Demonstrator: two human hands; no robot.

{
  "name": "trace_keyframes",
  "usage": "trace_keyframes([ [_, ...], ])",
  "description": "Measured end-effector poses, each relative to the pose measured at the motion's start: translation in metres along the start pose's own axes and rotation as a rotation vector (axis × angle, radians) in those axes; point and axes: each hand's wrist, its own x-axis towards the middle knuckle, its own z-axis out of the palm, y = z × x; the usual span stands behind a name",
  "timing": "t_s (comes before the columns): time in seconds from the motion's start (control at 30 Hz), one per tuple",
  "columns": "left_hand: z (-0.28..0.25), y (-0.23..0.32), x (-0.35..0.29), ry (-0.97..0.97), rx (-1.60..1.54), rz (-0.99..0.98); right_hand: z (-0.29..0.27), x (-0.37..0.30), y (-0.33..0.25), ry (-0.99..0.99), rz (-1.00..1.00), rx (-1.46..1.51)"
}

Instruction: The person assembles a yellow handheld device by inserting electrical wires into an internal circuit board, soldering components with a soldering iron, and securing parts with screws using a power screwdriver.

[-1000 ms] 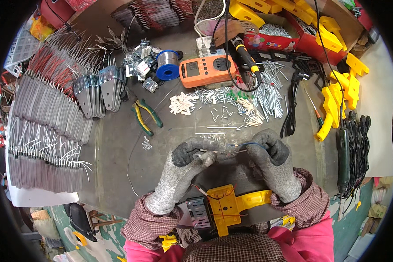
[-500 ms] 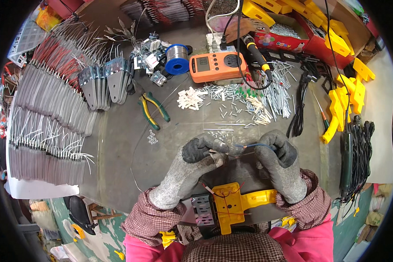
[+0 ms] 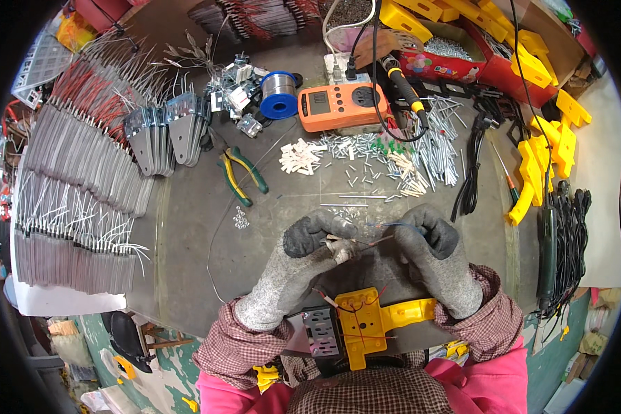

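Both hands wear grey knit gloves with dark fingertips. My left hand point(image 3: 303, 252) pinches a small pale part with thin wires point(image 3: 341, 247) just above the bench's near edge. My right hand point(image 3: 431, 248) pinches the other end of those thin wires, a blue one and a red one point(image 3: 386, 231). The two hands are close together, fingertips almost touching. Below them, against my lap, lies a yellow plastic housing point(image 3: 369, 323) with a grey metal plate point(image 3: 319, 332) and red wires across it.
Green-handled pliers point(image 3: 241, 176), a blue solder spool point(image 3: 279, 95), an orange meter point(image 3: 341, 105) and a soldering iron point(image 3: 403, 86) lie further back. Rows of grey wired plates point(image 3: 76, 186) fill the left. Yellow plastic parts point(image 3: 541, 159) and black cables point(image 3: 566, 234) are on the right. Small screws and pins point(image 3: 386, 159) are scattered mid-bench.
The hands have stayed together on the thin wires, shifting slightly toward me and to the right in view as my head moved; the fingers have regripped a little.
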Motion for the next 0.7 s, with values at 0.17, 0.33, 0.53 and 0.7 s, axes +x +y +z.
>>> trace_keyframes([
  [0.17,0.000,0.002,0.000,0.019,0.116,-0.007,-0.001,0.002,0.004,0.004,-0.092,-0.086],
  [0.33,-0.006,-0.001,0.001,-0.068,0.132,0.040,0.000,0.001,0.000,0.012,-0.026,-0.073],
  [0.53,0.015,0.000,-0.002,0.027,0.208,0.104,0.004,0.003,0.012,0.075,-0.147,-0.161],
  [0.7,0.019,0.000,-0.002,0.139,0.371,0.115,0.005,0.002,0.005,0.032,-0.049,-0.241],
])
